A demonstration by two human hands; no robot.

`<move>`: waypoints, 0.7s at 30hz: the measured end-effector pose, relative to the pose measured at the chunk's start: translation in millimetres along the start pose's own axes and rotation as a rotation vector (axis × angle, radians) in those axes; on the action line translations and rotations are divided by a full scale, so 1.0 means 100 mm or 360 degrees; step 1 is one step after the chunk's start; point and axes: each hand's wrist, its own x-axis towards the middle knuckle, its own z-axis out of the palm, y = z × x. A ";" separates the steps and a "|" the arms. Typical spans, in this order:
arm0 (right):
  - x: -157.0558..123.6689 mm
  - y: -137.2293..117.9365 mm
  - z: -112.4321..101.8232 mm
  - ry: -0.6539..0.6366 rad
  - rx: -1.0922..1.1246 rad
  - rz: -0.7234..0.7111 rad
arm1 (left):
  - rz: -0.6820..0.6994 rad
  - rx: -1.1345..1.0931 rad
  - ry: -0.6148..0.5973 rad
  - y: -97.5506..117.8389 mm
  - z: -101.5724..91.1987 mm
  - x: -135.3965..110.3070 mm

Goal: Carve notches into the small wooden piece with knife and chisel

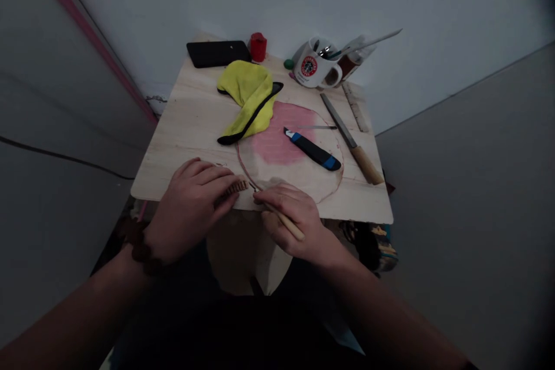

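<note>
Near the front edge of the wooden board, my left hand is closed around a small brown ridged piece, whose exact kind I cannot make out. My right hand grips a carving tool with a pale wooden handle, its thin dark tip pointing left toward the piece, a short distance from it. Beyond the hands lies a utility knife with a black and blue handle. A yellow cloth with black edging lies crumpled to its left.
The board has a pink patch. At its back stand a white mug of tools, a red container and a black phone. A wooden-handled file, a thin needle-like tool and a ruler lie right.
</note>
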 end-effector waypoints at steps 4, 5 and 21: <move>0.01 0.03 0.02 0.0087 0.0074 -0.0072 | -0.0038 0.0107 0.0030 -0.01 0.00 0.00; 0.01 0.03 0.02 0.0122 0.0084 -0.0061 | -0.0048 0.0141 0.0019 -0.01 -0.01 0.00; 0.36 -0.12 -0.14 0.0196 0.0398 0.0693 | 0.0001 0.0195 -0.0171 -0.01 -0.09 0.08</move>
